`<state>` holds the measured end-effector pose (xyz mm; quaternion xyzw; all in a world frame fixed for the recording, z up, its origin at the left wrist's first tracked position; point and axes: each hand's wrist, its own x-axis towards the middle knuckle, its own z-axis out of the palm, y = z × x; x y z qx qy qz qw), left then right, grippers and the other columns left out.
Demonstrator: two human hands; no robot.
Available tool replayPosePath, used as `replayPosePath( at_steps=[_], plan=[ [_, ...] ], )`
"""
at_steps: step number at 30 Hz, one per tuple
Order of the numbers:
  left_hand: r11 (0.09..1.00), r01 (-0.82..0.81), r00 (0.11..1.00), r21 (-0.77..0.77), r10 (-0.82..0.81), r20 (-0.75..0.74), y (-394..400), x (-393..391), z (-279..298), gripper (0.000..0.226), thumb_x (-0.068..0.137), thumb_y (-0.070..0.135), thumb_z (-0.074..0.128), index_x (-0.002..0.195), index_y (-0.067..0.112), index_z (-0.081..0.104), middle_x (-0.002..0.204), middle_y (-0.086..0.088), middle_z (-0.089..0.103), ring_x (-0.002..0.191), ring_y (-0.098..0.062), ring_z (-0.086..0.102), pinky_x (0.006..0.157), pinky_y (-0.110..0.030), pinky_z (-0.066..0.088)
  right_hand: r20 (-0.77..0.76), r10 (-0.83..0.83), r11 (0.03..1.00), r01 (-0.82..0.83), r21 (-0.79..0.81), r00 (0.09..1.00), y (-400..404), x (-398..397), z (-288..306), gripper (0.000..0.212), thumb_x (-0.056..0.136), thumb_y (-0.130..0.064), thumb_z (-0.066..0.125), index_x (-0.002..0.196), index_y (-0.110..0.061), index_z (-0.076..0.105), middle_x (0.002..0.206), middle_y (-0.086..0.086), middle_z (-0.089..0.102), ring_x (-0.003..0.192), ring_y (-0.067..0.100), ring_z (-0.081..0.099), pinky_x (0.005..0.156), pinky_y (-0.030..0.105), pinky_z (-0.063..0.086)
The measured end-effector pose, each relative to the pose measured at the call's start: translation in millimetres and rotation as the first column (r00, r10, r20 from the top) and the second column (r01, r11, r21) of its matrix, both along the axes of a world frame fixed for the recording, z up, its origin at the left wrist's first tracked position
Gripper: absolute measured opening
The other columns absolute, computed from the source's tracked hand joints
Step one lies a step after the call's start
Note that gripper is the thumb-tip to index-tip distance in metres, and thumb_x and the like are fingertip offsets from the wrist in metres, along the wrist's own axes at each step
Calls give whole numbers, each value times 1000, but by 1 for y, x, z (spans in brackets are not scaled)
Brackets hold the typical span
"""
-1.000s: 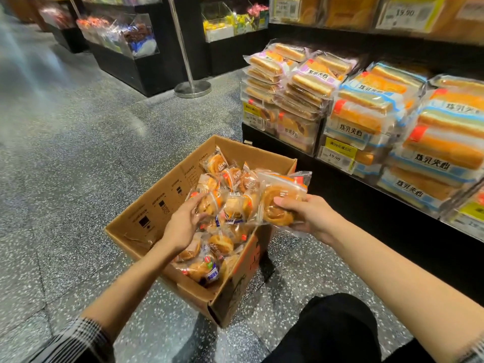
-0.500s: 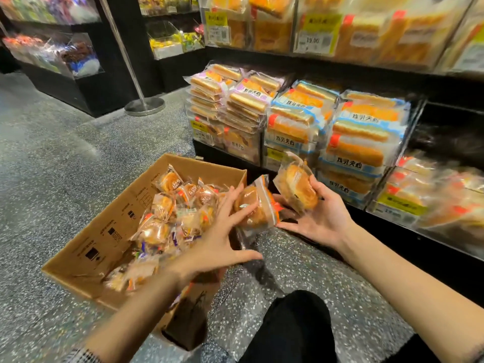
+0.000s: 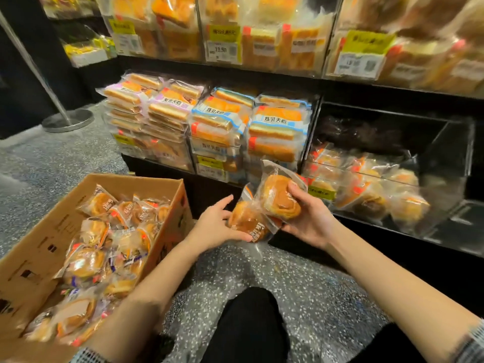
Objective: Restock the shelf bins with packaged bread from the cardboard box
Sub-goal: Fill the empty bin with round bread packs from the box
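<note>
Two hands operate above the speckled floor [image 3: 301,289]. The left hand [image 3: 213,225] cups one wrapped bun [image 3: 246,222], thumb under, fingers extended. The right hand [image 3: 306,218] grips a second bun packet [image 3: 281,196], fingers curled round it; the two packets touch. At left, one open cardboard box [image 3: 34,244] holds many bread packets, roughly twenty. Beyond, one clear shelf bin [image 3: 445,163] contains similar buns, count unclear through glare. Four stacks of sliced-bread packs [image 3: 209,124] stand left of it.
</note>
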<state>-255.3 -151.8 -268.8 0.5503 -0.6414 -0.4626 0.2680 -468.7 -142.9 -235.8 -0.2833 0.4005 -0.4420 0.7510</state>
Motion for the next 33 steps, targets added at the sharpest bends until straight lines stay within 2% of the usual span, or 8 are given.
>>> replayPosePath(
  at_steps=[6, 11, 17, 21, 24, 27, 30, 33],
  plan=[
    [961, 277, 961, 21, -277, -17, -5, -33, -4, 80, 51, 28, 93, 121, 26, 53, 114, 5, 67, 104, -7, 65, 96, -34, 51, -95, -23, 1000, 21, -16, 995, 10, -30, 2, 36, 85, -35, 56, 116, -17, 59, 111, 7, 70, 110, 23, 60, 95, 40, 47],
    [956, 270, 937, 112, -235, -257, 5, -65, -2, 74, 56, 46, 85, 120, 18, 59, 112, -1, 70, 104, -12, 66, 93, -30, 51, -27, -97, 995, 96, -22, 995, 11, -51, 16, 50, 79, -33, 61, 125, -14, 56, 115, 9, 68, 103, 21, 66, 81, 37, 55],
    [975, 133, 889, 177, -39, -456, -6, -98, 14, 53, 62, 29, 84, 107, 10, 67, 98, -6, 74, 90, -19, 71, 80, -30, 55, 76, -277, 960, 272, 73, 958, 2, -77, 43, 39, 82, -36, 65, 114, -15, 61, 117, 12, 67, 115, 31, 59, 105, 55, 39],
    [974, -50, 693, 221, 193, -695, -22, -131, 30, 18, 84, 12, 64, 101, 10, 65, 91, -4, 74, 86, -17, 69, 73, -28, 57, 88, -514, 855, 503, 124, 853, -12, -106, 64, 44, 83, -39, 69, 118, -14, 59, 108, 11, 68, 94, 26, 66, 70, 39, 57],
    [974, -125, 515, 190, 227, -826, -37, -149, 43, 21, 89, 13, 58, 109, 18, 63, 105, -1, 71, 100, -15, 66, 85, -33, 52, 14, -511, 856, 508, 95, 860, -26, -136, 72, 49, 82, -43, 68, 121, -13, 60, 115, 10, 68, 99, 24, 67, 40, 20, 47],
    [971, -161, 388, 177, 227, -893, -49, -160, 51, 38, 80, 22, 63, 118, 22, 60, 117, -1, 67, 112, -17, 61, 94, -34, 49, -174, -396, 911, 409, 49, 902, -48, -164, 73, 51, 74, -41, 70, 116, -14, 60, 112, 7, 68, 100, 23, 65, 35, 16, 40],
    [967, -122, 290, 226, 252, -923, -59, -167, 53, 55, 79, 28, 60, 133, 17, 51, 130, -6, 61, 121, -21, 56, 103, -40, 43, -332, -327, 939, 345, -5, 885, -72, -177, 82, 16, 90, -30, 61, 96, -15, 60, 81, 1, 68, 66, 12, 65, 34, 13, 34],
    [953, -110, 248, 281, 300, -921, -66, -167, 56, 66, 77, 39, 59, 138, 17, 46, 130, -6, 61, 119, -19, 58, 100, -38, 47, -477, -258, 964, 258, -68, 840, -96, -177, 90, 3, 90, -14, 59, 91, -11, 61, 81, 5, 67, 63, 12, 63, 41, 15, 42]
  ],
)
